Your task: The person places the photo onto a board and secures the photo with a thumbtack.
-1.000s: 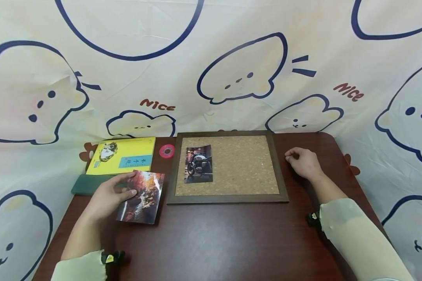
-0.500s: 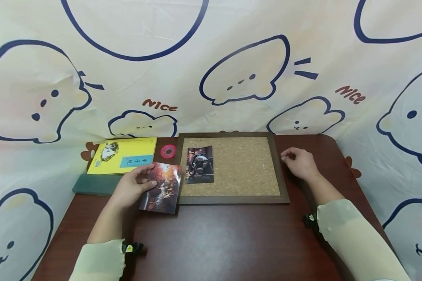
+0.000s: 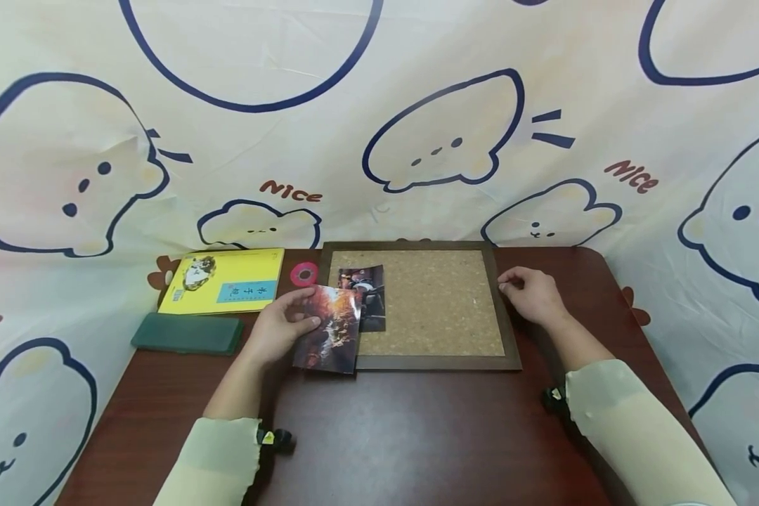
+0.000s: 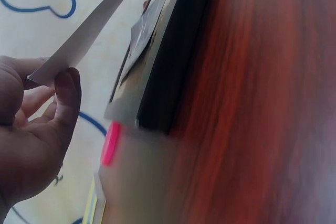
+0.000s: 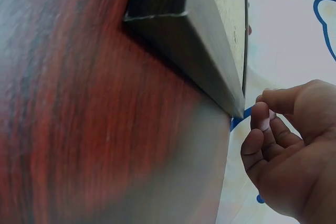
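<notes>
- Left hand [image 3: 278, 330]: fingers pinching photo [image 3: 331, 330] at left edge, above near-left corner of frame [image 3: 439, 362].
- Right hand [image 3: 533, 296]: fingers loosely curled, beside frame's right edge.
- Inside frame, left: second photo [image 3: 373, 302], partly hidden.

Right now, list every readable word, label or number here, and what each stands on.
"Nice": backdrop, left of centre.
"Nice": backdrop, right of centre.
"弟子规", it seems: blue label on the yellow book.
The book's finer print, yellow wrist stickers: too small to read.
</notes>
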Action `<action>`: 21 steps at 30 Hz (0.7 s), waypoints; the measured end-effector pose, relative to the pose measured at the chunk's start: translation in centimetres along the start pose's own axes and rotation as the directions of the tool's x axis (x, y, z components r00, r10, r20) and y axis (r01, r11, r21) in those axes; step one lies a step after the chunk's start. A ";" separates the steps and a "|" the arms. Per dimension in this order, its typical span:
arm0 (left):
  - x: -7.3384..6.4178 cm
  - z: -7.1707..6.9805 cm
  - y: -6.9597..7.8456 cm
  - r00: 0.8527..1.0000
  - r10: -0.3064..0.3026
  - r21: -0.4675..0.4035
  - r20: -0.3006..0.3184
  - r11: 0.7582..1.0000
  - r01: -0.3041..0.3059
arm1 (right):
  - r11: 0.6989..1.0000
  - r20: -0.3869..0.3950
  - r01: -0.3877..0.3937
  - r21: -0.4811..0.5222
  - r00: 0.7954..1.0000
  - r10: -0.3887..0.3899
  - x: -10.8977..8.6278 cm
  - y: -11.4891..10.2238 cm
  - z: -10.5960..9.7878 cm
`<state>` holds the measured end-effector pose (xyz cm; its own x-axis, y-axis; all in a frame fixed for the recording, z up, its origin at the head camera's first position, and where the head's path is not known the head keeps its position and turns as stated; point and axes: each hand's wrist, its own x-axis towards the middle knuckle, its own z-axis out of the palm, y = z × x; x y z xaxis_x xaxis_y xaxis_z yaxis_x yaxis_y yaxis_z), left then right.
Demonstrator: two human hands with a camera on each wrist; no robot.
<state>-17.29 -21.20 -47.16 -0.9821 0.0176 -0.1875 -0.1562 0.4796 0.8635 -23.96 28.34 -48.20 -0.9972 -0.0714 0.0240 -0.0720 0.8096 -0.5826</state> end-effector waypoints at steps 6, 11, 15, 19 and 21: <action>1.0 1.8 1.2 0.999 0.033 -0.005 -0.018 0.999 -0.033 | 1.000 -0.018 0.027 0.009 0.999 -0.027 0.3 -0.6 0.4; 1.8 3.0 2.0 0.999 0.047 -0.022 -0.020 0.999 -0.048 | 0.999 -0.010 0.040 0.015 0.999 -0.040 0.5 -1.3 1.0; 2.5 3.7 2.5 0.998 0.059 -0.035 -0.019 0.998 -0.059 | 0.998 0.000 0.053 0.017 0.999 -0.053 0.7 -1.8 1.5; 3.2 4.4 3.0 0.997 0.077 -0.055 -0.022 0.995 -0.078 | 0.997 0.001 0.066 0.032 0.998 -0.066 1.0 -2.4 1.8; 3.6 4.8 3.3 0.996 0.085 -0.060 -0.021 0.994 -0.086 | 0.997 0.001 0.073 0.037 0.997 -0.073 1.1 -2.7 1.9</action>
<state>-20.82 -15.32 -47.21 -0.9938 0.0398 -0.1035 -0.0771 0.4228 0.9029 -24.83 24.95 -48.15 -0.9892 -0.1306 0.0661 -0.1436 0.7803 -0.6087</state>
